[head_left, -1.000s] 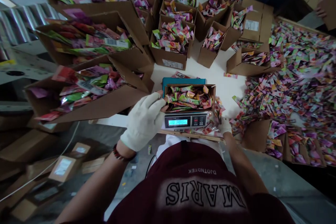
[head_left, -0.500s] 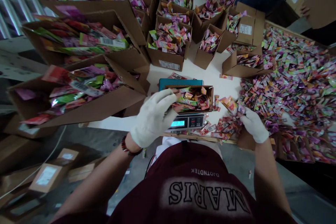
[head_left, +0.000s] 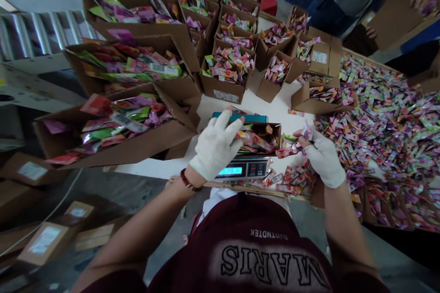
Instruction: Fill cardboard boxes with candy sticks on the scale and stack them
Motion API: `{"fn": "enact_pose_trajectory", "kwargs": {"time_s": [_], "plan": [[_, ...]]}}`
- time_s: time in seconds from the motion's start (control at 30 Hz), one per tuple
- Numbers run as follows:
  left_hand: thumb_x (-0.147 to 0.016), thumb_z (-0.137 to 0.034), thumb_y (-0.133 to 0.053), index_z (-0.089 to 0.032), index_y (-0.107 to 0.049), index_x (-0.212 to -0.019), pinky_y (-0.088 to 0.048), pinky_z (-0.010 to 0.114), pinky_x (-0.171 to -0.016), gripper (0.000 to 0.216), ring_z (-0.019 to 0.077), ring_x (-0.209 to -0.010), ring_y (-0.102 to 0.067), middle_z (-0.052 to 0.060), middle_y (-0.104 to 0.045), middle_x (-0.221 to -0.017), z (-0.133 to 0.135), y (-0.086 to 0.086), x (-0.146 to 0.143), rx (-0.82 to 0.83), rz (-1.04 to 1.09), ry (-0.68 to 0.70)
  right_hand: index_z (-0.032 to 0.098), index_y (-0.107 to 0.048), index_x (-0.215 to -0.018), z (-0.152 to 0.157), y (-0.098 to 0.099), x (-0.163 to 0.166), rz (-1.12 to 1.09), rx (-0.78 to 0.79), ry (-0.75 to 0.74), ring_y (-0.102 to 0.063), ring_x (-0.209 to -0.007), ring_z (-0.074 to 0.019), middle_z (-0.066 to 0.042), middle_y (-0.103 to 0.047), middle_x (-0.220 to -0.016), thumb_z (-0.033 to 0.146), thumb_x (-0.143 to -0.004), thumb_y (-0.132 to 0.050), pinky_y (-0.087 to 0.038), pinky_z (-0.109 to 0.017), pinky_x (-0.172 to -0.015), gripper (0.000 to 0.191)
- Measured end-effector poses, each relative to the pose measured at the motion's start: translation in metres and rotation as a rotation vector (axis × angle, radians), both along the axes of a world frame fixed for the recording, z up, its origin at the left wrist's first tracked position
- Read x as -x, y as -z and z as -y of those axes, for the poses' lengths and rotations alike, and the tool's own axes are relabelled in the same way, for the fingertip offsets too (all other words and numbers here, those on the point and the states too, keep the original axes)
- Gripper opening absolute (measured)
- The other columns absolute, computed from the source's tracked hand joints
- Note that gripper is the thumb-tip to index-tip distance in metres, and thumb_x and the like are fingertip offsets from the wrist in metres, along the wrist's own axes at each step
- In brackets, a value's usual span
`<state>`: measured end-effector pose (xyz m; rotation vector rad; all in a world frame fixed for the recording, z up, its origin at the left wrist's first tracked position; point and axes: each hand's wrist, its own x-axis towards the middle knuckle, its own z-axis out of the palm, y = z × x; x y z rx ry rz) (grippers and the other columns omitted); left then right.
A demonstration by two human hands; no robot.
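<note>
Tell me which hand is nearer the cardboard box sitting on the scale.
Left. The left hand rests on the left end of the box; the right hand is off to its right, gripping sachets, apart from it.

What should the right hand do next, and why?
Probably the right hand should drop its sachets into the box on the scale: it holds them just beside the box, the left hand rests on it, and the display is lit.
</note>
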<state>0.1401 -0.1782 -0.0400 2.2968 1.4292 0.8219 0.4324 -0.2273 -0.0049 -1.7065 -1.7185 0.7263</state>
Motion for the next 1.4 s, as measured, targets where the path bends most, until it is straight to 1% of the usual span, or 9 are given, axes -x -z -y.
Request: {"fn": "enact_pose_trajectory", "kwargs": {"time_s": [0.13, 0.3, 0.4, 0.5, 0.67, 0.8, 1.0, 1.2, 1.4], "plan": [[-0.092, -0.030, -0.064, -0.017, -0.065, -0.126, -0.054, 0.048, -0.099, 0.036, 0.0301, -0.113, -0.064, 0.016, -0.065, -0.134, 0.007, -0.012, -0.007, -0.053, 0.077, 0.071, 0.022, -0.073, -0.106, -0.001, -0.003, 0.027, -0.200, -0.055, 0.009, -0.063, -0.079, -0.0160, -0.002, -0.070, -0.089, 0.045, -0.099, -0.060, -0.051, -0.030, -0.073, 0.027], [-0.091, -0.026, -0.065, -0.016, -0.061, -0.107, -0.053, 0.028, -0.068, 0.019, 0.0147, -0.073, -0.063, 0.001, -0.069, -0.082, 0.002, -0.031, -0.022, 0.380, 0.519, 0.270, 0.023, -0.072, -0.104, -0.013, -0.005, 0.068, -0.305, -0.160, 0.015, -0.063, -0.077, -0.0139, 0.000, -0.068, -0.083, 0.046, -0.101, -0.059, -0.052, -0.028, -0.072, 0.026], [-0.090, -0.027, -0.068, -0.016, -0.056, -0.117, -0.054, 0.026, -0.066, 0.032, 0.0147, -0.075, -0.066, 0.001, -0.070, -0.085, 0.001, -0.037, -0.022, 0.593, 0.734, 0.270, 0.024, -0.071, -0.104, -0.016, -0.005, 0.076, -0.308, -0.202, 0.028, -0.063, -0.075, -0.0131, 0.000, -0.068, -0.083, 0.044, -0.102, -0.057, -0.052, -0.027, -0.070, 0.025], [-0.087, -0.027, -0.071, -0.014, -0.052, -0.129, -0.058, 0.028, -0.072, 0.047, 0.0177, -0.085, -0.071, 0.005, -0.073, -0.095, 0.002, -0.038, -0.020, 0.648, 0.785, 0.255, 0.023, -0.070, -0.103, -0.015, -0.003, 0.079, -0.318, -0.222, 0.040, -0.063, -0.077, -0.0132, -0.001, -0.069, -0.086, 0.044, -0.102, -0.058, -0.052, -0.028, -0.071, 0.024], [-0.086, -0.014, -0.062, -0.015, -0.057, -0.125, -0.058, 0.030, -0.079, 0.039, 0.0162, -0.082, -0.069, 0.001, -0.071, -0.087, 0.003, -0.033, -0.013, 0.416, 0.576, 0.226, 0.022, -0.068, -0.102, -0.014, 0.002, 0.075, -0.309, -0.153, 0.060, -0.062, -0.076, -0.0137, -0.001, -0.067, -0.084, 0.045, -0.102, -0.056, -0.052, -0.028, -0.072, 0.026], [-0.088, -0.011, -0.053, -0.017, -0.064, -0.112, -0.057, 0.031, -0.080, 0.028, 0.0175, -0.084, -0.069, 0.004, -0.073, -0.090, -0.003, -0.017, 0.000, 0.253, 0.301, 0.240, 0.021, -0.067, -0.095, -0.010, 0.012, 0.043, -0.239, -0.154, 0.196, -0.057, -0.071, -0.0135, 0.000, -0.063, -0.080, 0.046, -0.100, -0.058, -0.048, -0.028, -0.068, 0.027], [-0.096, -0.022, -0.053, -0.017, -0.066, -0.127, -0.055, 0.047, -0.100, 0.033, 0.0292, -0.115, -0.065, 0.013, -0.070, -0.127, -0.004, -0.010, 0.012, 0.026, -0.022, 0.162, 0.020, -0.068, -0.091, 0.014, 0.021, -0.012, -0.095, -0.178, 0.346, -0.058, -0.075, -0.0161, -0.003, -0.065, -0.083, 0.048, -0.098, -0.059, -0.046, -0.029, -0.068, 0.030], [-0.101, -0.030, -0.049, -0.020, -0.073, -0.110, -0.055, 0.042, -0.098, 0.027, 0.0264, -0.108, -0.066, 0.010, -0.072, -0.120, 0.009, -0.035, 0.036, -0.006, -0.045, 0.056, 0.020, -0.068, -0.099, 0.036, 0.041, -0.033, 0.014, -0.021, 0.237, -0.063, -0.084, -0.0198, -0.005, -0.071, -0.091, 0.048, -0.097, -0.056, -0.050, -0.033, -0.082, 0.030], [-0.102, -0.029, -0.050, -0.018, -0.073, -0.103, -0.057, 0.039, -0.089, 0.026, 0.0238, -0.098, -0.067, 0.009, -0.074, -0.112, 0.012, -0.042, 0.043, -0.027, -0.049, 0.135, 0.017, -0.068, -0.111, 0.046, 0.076, -0.062, 0.184, 0.182, -0.002, -0.064, -0.095, -0.0241, -0.010, -0.072, -0.101, 0.043, -0.098, -0.051, -0.051, -0.037, -0.091, 0.033]]}}
